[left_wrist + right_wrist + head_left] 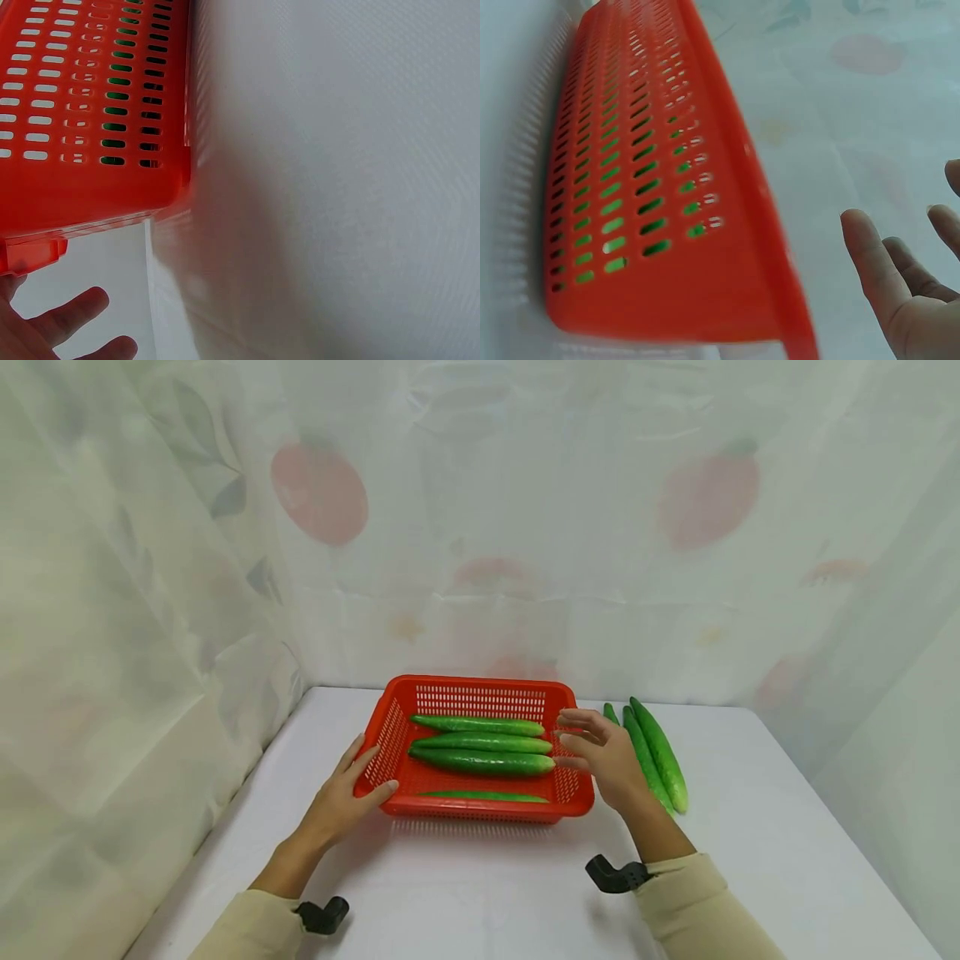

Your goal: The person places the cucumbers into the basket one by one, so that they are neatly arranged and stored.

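Observation:
A red plastic basket (480, 808) with slotted walls sits on the white table, several green cucumbers (480, 762) lying crosswise in it. At its left end is my left hand (337, 802), fingers spread, with the thumb and fingertips at the rim. In the left wrist view its fingers (71, 313) reach out straight beside the basket's corner. Over the right rim hovers my right hand (611, 764), fingers loosely bent and pointing left, nothing held. The right wrist view shows that hand's fingers (877, 266) apart from the basket wall (735, 292).
Right of the basket, partly behind the right hand, three more cucumbers (662, 756) lie on the white table (765, 827). A pale curtain (480, 527) with faded fruit prints hangs along the back, and patterned fabric (120, 693) borders the left side.

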Available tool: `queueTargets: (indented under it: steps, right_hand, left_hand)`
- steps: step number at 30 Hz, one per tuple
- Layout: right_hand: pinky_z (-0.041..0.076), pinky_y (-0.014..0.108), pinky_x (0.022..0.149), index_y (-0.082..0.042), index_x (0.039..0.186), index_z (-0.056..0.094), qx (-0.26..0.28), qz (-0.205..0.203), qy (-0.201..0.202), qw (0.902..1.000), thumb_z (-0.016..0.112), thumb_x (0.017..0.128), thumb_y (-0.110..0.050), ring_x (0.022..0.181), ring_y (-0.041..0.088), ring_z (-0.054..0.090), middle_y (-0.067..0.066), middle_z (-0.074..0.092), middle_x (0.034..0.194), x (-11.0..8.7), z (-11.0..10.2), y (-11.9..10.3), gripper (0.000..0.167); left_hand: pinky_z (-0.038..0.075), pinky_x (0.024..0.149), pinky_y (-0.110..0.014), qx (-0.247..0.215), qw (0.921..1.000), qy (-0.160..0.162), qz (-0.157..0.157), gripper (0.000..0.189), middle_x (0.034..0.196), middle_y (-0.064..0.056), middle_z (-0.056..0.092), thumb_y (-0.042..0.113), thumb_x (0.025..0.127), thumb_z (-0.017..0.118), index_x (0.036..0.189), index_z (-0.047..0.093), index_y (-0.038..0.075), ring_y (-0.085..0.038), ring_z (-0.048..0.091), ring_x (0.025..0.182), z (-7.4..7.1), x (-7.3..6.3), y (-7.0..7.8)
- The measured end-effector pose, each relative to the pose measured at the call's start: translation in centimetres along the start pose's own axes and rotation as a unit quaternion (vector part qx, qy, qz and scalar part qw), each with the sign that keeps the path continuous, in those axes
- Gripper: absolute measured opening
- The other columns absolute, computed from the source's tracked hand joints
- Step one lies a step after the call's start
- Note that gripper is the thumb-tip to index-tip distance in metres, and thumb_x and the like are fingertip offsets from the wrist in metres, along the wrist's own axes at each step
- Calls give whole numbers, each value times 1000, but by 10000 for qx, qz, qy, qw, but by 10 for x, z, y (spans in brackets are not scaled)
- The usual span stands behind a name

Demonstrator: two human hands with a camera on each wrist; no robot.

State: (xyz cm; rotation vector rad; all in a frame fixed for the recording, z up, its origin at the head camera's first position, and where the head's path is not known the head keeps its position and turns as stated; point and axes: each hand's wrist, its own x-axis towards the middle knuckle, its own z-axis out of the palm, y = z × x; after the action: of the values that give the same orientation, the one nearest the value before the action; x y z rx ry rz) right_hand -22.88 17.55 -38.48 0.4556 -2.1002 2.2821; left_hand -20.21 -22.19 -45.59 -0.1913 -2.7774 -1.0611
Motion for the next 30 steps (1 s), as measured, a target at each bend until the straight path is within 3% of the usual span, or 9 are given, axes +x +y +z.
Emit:
queueTargets:
  steps: [9,13,19,30]
  right_hand:
    - [53,48,77,2,132,50,-402,-285,121,9987,66,93,-13,115,33,55,18,52,130,-12,-19,-12,44]
    - [53,48,75,2,134,49,-655,-378,215,9969,65,94,-11,112,25,58,18,52,131,-20,-28,-16,45]
    - [55,38,74,-1,133,51,-1208,-558,434,9902,64,94,-13,110,20,59,15,55,128,-31,-42,-18,43]
    - [55,31,73,5,131,52,-1012,-1261,811,9835,62,92,2,110,23,57,11,56,123,-46,-69,-24,40]
  left_hand:
    - [33,97,-64,-41,10000,43,23,80,159,0,14,59,86,63,148,40,14,-40,33,134,0,0,-1]
    - [32,97,-64,-82,10000,-9,0,81,160,2,12,59,86,63,149,39,13,-40,31,135,1,0,-1]
    - [31,97,-66,-55,10000,-17,5,82,160,0,13,60,86,62,149,38,13,-41,31,135,2,1,0]
    - [30,98,-66,-66,10000,-14,16,82,160,1,12,59,86,62,149,38,13,-40,30,135,1,2,1]
